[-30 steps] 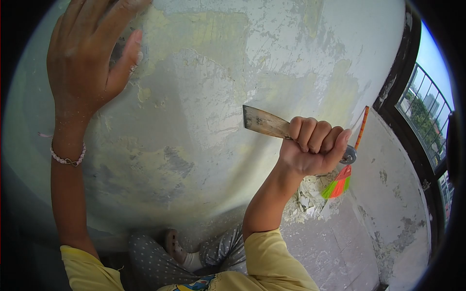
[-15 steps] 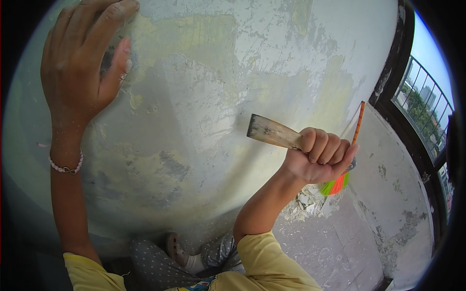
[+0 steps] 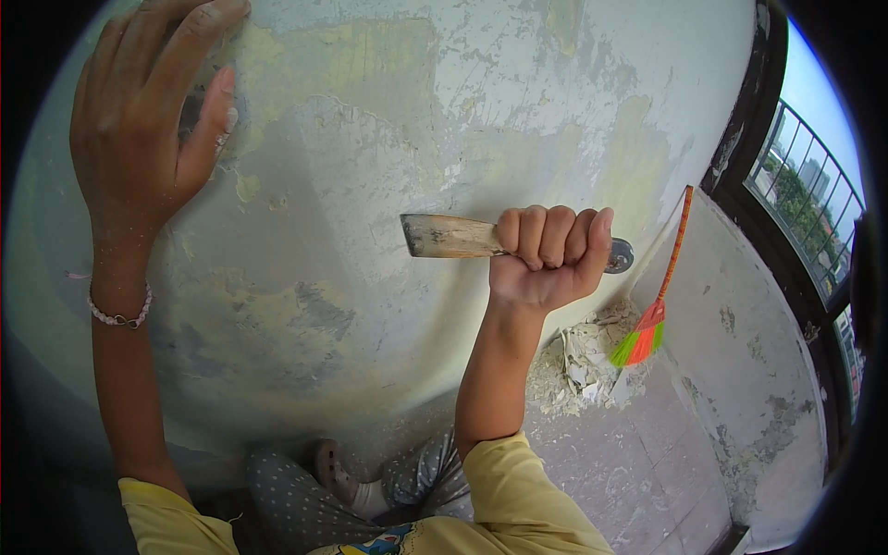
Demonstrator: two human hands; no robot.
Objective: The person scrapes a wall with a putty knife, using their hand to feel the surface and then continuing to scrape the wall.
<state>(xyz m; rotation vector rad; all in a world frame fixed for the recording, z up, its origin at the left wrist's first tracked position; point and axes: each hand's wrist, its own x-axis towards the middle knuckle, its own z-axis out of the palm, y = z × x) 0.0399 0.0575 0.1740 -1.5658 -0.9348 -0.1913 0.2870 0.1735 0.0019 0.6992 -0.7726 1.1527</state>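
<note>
My right hand [image 3: 548, 254] is wrapped in a fist around the handle of a putty knife [image 3: 451, 236]. Its worn, stained blade points left across the patchy wall [image 3: 361, 176], and the rounded handle end sticks out past my thumb. Up at the left, my left hand [image 3: 134, 139] rests on the wall with fingers stretched out and thumb apart, holding nothing. A dark patch shows on the wall between that thumb and forefinger. Yellowish and grey areas with scraped, flaking edges cover the wall between my hands.
A broom [image 3: 636, 344] with green and orange bristles leans in the corner. Beside it lies a heap of peeled paint flakes [image 3: 583, 361] on the dusty floor [image 3: 638, 453]. A dark-framed window [image 3: 740, 171] is on the right. A shoe [image 3: 333, 472] shows below near the wall.
My right hand has moved left and slightly up with the putty knife, whose blade is now nearly level. More of the broom and flakes shows. My left hand stays on the wall.
</note>
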